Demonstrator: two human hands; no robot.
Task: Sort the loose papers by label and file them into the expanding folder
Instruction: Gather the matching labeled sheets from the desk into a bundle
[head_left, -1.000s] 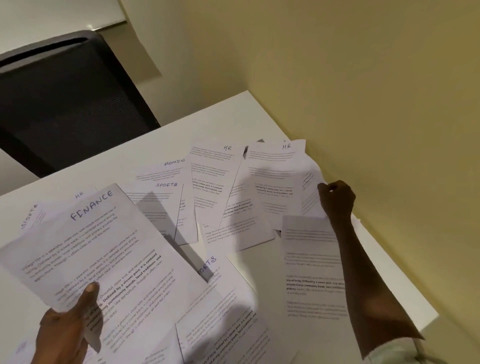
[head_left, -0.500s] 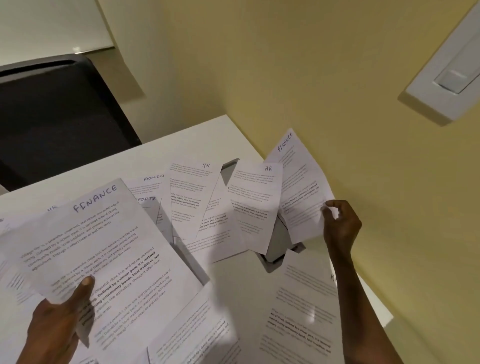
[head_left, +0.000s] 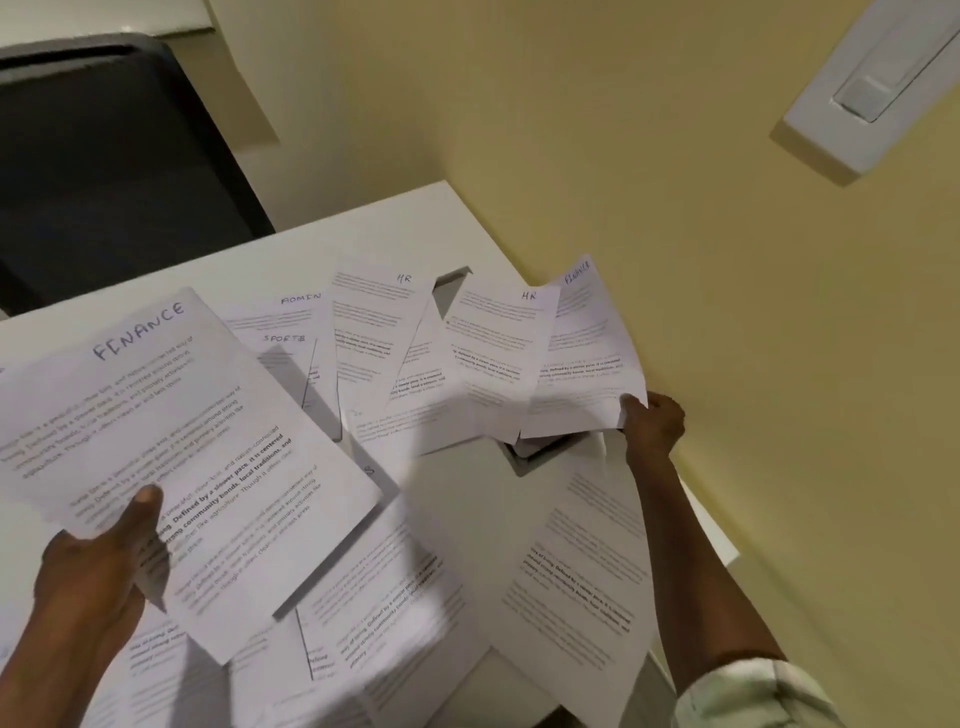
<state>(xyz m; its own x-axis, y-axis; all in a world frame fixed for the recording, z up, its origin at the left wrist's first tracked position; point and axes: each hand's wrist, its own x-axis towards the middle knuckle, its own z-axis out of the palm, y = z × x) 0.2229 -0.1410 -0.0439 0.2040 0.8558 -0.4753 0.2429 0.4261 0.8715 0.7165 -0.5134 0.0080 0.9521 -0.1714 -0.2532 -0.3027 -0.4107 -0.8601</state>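
Observation:
Loose printed sheets lie spread over a white desk (head_left: 363, 228). My left hand (head_left: 88, 577) grips a FINANCE sheet (head_left: 171, 441) near its bottom edge, thumb on top, held above the pile. My right hand (head_left: 652, 426) pinches the lower corner of a second FINANCE sheet (head_left: 582, 364) at the wall side, lifted off the desk. Two HR sheets (head_left: 498, 353) (head_left: 374, 322), an ADMIN sheet (head_left: 291, 312) and a SPORTS sheet (head_left: 288, 353) lie flat behind. No expanding folder shows in view.
A black office chair (head_left: 114, 171) stands beyond the desk's far left edge. A yellow wall (head_left: 675, 208) runs close along the right, with a white switch plate (head_left: 878, 83) on it. A dark cable opening (head_left: 535, 449) in the desk shows under the lifted sheet.
My right hand has raised the second FINANCE sheet from the far right pile, so its label now shows. The left hand has kept hold of its sheet.

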